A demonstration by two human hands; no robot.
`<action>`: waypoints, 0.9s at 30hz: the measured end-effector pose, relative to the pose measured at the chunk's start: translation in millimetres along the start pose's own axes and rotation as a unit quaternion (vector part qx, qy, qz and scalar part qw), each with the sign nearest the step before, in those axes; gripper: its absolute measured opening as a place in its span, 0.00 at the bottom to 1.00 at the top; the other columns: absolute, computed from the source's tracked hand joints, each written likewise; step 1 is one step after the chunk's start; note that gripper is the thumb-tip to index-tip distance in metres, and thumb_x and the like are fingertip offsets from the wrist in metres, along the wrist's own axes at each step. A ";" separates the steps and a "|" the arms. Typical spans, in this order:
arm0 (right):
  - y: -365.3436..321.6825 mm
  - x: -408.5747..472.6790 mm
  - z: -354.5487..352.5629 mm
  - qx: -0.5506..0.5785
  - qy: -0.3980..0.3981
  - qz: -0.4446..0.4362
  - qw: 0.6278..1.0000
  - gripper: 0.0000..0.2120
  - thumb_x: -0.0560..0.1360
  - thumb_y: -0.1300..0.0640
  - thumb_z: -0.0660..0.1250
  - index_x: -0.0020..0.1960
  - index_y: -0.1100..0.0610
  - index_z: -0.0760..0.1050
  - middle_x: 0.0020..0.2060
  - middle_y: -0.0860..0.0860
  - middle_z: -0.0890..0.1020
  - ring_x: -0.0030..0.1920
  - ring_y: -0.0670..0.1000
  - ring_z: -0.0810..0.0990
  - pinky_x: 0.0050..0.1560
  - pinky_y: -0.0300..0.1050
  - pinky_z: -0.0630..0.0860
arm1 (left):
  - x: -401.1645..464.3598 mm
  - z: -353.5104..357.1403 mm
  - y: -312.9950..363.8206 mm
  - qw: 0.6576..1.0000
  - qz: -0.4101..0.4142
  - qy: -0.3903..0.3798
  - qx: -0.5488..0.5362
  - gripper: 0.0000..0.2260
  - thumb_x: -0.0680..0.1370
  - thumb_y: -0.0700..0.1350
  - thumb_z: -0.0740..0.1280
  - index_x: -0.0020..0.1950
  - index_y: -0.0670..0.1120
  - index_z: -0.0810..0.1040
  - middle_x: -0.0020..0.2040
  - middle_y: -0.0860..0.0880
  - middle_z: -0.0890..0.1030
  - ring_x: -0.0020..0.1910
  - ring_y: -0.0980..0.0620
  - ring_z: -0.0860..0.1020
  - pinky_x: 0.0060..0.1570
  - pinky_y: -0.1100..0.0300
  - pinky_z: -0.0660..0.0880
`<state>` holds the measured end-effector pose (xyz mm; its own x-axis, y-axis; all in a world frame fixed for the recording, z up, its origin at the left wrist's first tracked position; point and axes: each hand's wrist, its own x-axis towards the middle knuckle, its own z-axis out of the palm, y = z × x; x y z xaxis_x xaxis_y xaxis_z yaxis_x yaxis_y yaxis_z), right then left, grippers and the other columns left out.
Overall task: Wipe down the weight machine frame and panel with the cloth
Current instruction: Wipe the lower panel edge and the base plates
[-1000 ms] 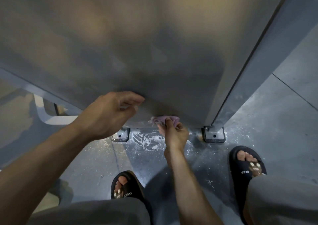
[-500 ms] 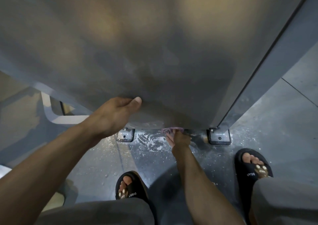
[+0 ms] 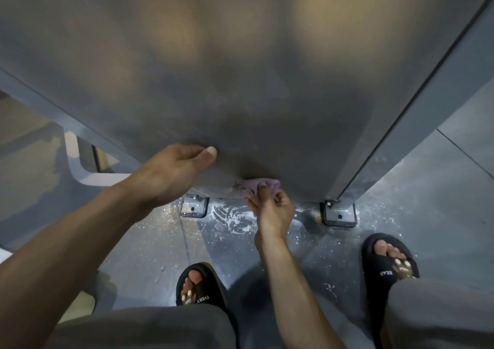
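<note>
Pinching cloth [image 3: 258, 184] in right hand [image 3: 272, 209], lying crosswise along panel [image 3: 240, 81] base | left hand [image 3: 171, 173] braced on panel, loosely curled

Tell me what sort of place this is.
Probably a gym or equipment room: a tall grey metal panel stands on base plates bolted to a smooth grey floor, and the right hand rubs a cloth along its bottom edge.

Dim, soft-focus, wide-angle edge distortion

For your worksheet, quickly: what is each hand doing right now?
Left hand: open, resting against the grey panel, holding nothing.
Right hand: closed on the purple cloth at the panel's lower edge.
</note>
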<state>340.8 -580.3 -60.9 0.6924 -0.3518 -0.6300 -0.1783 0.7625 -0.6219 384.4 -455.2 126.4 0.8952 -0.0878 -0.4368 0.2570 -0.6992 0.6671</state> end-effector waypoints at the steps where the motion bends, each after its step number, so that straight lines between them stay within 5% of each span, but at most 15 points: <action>1: 7.2 7.5 -3.5 -0.013 0.020 0.006 1.000 0.03 0.80 0.64 0.69 0.48 0.64 0.78 0.41 0.58 0.86 0.39 0.52 0.87 0.49 0.50 0.86 | 0.1 0.0 0.2 1.000 0.002 -0.003 0.002 0.14 0.83 0.57 0.63 0.60 0.52 0.83 0.53 0.66 0.81 0.55 0.69 0.76 0.68 0.57 0.70; 4: 30.5 34.3 -14.7 -0.064 0.074 0.045 0.994 0.05 0.80 0.63 0.70 0.51 0.65 0.81 0.46 0.59 0.87 0.43 0.53 0.88 0.46 0.48 0.86 | 1.6 -1.8 -0.8 1.000 0.000 -0.009 0.005 0.10 0.83 0.56 0.63 0.55 0.56 0.83 0.50 0.68 0.81 0.51 0.75 0.75 0.63 0.62 0.70; 8: 53.9 63.0 -20.4 -0.075 0.092 0.105 0.987 0.08 0.82 0.63 0.67 0.55 0.68 0.80 0.51 0.63 0.85 0.46 0.56 0.87 0.37 0.41 0.84 | 3.5 -5.8 -2.2 1.000 0.002 -0.017 0.012 0.15 0.83 0.55 0.62 0.64 0.52 0.81 0.54 0.66 0.80 0.56 0.70 0.75 0.67 0.61 0.70; 10: 59.0 72.6 -24.1 -0.091 0.086 0.127 0.984 0.07 0.83 0.62 0.66 0.51 0.65 0.80 0.52 0.62 0.85 0.47 0.55 0.86 0.36 0.40 0.84 | 3.9 -6.8 -3.7 1.000 0.003 -0.022 0.014 0.15 0.84 0.54 0.61 0.65 0.52 0.81 0.52 0.68 0.78 0.49 0.74 0.73 0.58 0.70 0.70; 12: 61.9 77.5 -27.6 -0.107 0.062 0.144 0.982 0.07 0.83 0.63 0.65 0.48 0.62 0.79 0.51 0.61 0.84 0.48 0.55 0.85 0.37 0.39 0.84 | 4.8 -7.1 -4.6 0.999 0.007 -0.026 0.018 0.14 0.84 0.54 0.61 0.65 0.52 0.81 0.50 0.68 0.79 0.44 0.77 0.74 0.50 0.75 0.67; 15: 67.0 81.9 -32.6 -0.118 0.024 0.155 0.981 0.08 0.84 0.62 0.64 0.56 0.67 0.78 0.55 0.60 0.84 0.56 0.56 0.84 0.44 0.41 0.84 | 4.4 -8.7 -4.7 0.999 0.013 -0.027 0.023 0.14 0.84 0.54 0.62 0.64 0.52 0.82 0.51 0.67 0.80 0.45 0.79 0.75 0.56 0.71 0.70; 17: 61.6 79.8 -34.6 -0.120 -0.002 0.165 0.979 0.07 0.84 0.63 0.62 0.60 0.64 0.75 0.56 0.57 0.81 0.52 0.54 0.83 0.46 0.43 0.84 | 3.7 -8.9 -4.5 0.999 0.018 -0.025 0.023 0.13 0.84 0.54 0.62 0.64 0.53 0.82 0.52 0.67 0.80 0.47 0.78 0.75 0.60 0.69 0.70; 19: 58.1 77.7 -32.3 -0.095 -0.005 0.169 0.981 0.10 0.84 0.64 0.62 0.64 0.64 0.73 0.55 0.58 0.79 0.48 0.53 0.83 0.45 0.42 0.85 | 2.0 -8.3 -4.3 0.999 0.023 -0.028 0.021 0.11 0.84 0.53 0.62 0.62 0.55 0.81 0.50 0.69 0.79 0.43 0.81 0.74 0.53 0.75 0.68; 22: 50.8 59.5 -14.9 -0.048 0.036 0.160 0.985 0.06 0.83 0.66 0.63 0.56 0.67 0.78 0.54 0.62 0.84 0.48 0.55 0.85 0.42 0.42 0.85 | 0.2 -6.9 -2.6 0.999 0.023 -0.027 0.017 0.08 0.84 0.52 0.62 0.59 0.56 0.80 0.48 0.70 0.78 0.40 0.83 0.73 0.45 0.80 0.66; 27: 36.7 19.0 7.1 0.025 0.009 0.110 0.994 0.01 0.80 0.67 0.68 0.51 0.64 0.78 0.55 0.63 0.85 0.50 0.58 0.87 0.46 0.46 0.86 | -5.1 -7.7 -2.0 0.999 0.027 -0.014 0.016 0.09 0.84 0.52 0.62 0.59 0.55 0.81 0.51 0.67 0.80 0.45 0.78 0.75 0.53 0.71 0.70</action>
<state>352.4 -555.1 -92.4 0.6281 -0.1837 -0.7561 -0.2879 0.8479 -0.4452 382.1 -447.9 131.9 0.8972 -0.1455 -0.4170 0.1955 -0.7157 0.6705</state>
